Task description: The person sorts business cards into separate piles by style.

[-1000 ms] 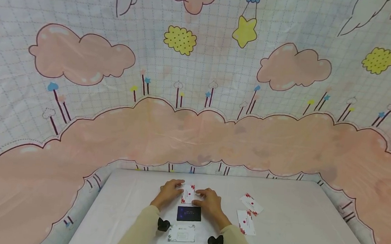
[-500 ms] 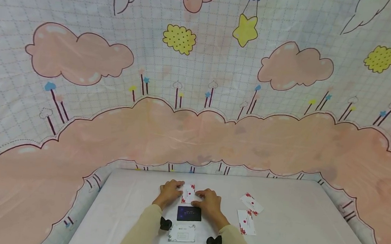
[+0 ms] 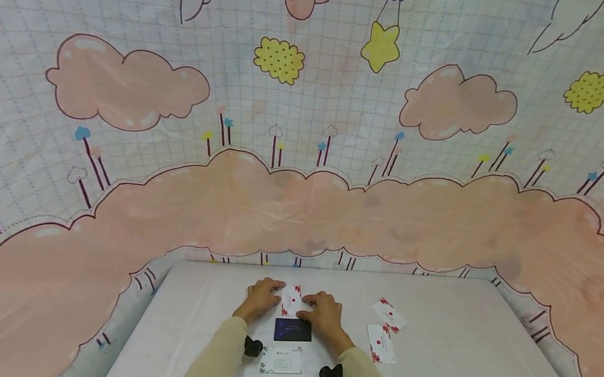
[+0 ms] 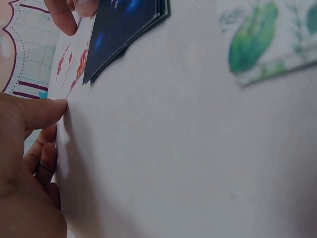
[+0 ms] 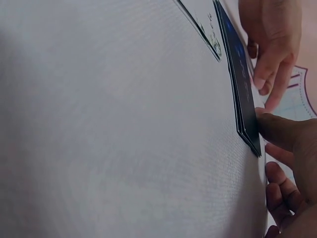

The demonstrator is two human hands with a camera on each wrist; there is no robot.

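Note:
An upright white card with red flowers (image 3: 292,301) lies on the table between both hands. My left hand (image 3: 262,297) is at its left side, with a fingertip by the top left corner and the thumb lower down. On the right side, my right hand (image 3: 325,311) has its index finger and thumb spread along the card's edge. Directly nearer to me lies a small stack of dark blue cards (image 3: 292,330), its layers showing in the left wrist view (image 4: 124,29). The left thumb (image 4: 47,113) is extended there, with the other fingers loosely bent.
A white stack of cards with green leaves (image 3: 281,360) lies nearest to me. Off to the right are two more red-flowered cards, one slanted (image 3: 389,314) and one below it (image 3: 380,344), overlapping at a corner. A patterned cloth (image 3: 332,215) hangs behind the white table (image 3: 470,359).
The left fingertips have shifted very slightly toward me along the card's side. The right hand stays in place, and the cards lie almost as before.

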